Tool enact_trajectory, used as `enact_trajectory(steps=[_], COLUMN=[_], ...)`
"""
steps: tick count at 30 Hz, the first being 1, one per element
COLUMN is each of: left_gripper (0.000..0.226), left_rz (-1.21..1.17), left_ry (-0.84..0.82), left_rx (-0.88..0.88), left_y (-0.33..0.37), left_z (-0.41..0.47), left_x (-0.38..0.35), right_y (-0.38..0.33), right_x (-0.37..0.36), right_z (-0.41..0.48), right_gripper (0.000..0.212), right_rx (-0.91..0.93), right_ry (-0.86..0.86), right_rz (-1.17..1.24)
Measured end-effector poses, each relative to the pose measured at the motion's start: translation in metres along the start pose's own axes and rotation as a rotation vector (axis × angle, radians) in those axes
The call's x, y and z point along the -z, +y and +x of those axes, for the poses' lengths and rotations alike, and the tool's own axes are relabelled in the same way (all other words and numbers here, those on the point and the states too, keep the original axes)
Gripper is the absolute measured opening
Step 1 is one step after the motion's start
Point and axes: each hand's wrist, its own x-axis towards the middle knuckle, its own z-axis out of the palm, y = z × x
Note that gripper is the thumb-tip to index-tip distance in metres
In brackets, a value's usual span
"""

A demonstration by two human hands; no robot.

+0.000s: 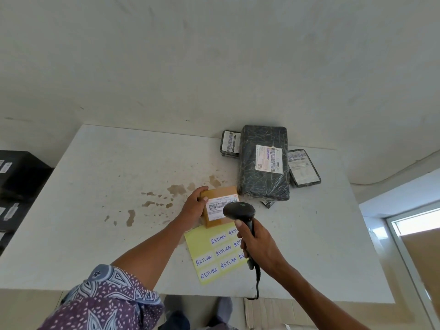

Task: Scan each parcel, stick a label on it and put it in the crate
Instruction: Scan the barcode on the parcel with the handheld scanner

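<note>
Left hand [194,206] is gripping the small brown parcel [215,192] by its left edge, with its fingers curled round it and the thumb lying on a corner of the barcode label [221,206]. The parcel is sitting at the far edge of the yellow sheet of RETURN labels [214,256] on the desk [107,186]. Right hand [259,248] is holding the black scanner [239,211], fingers wrapped round the handle, head hanging over the label's right end. A large black-wrapped parcel [264,163] is lying just behind.
</note>
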Motion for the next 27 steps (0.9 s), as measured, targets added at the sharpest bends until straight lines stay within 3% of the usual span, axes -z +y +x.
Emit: enact_trajectory(steps=[14, 27], left_gripper=[0.040, 0.037], left_rz=[0.015, -0.041], left_ry=[-0.009, -0.002], left_rx=[-0.004, 0.035], left_y=[-0.004, -0.005], left_z=[0.000, 0.001], left_x=[0.001, -0.007], right_y=[0.010, 0.022], right_x=[0.001, 0.010], right_z=[0.011, 0.017], right_gripper=[0.045, 0.035], right_rx=[0.014, 0.006], right_ry=[-0.021, -0.085], right_rz=[0.008, 0.044])
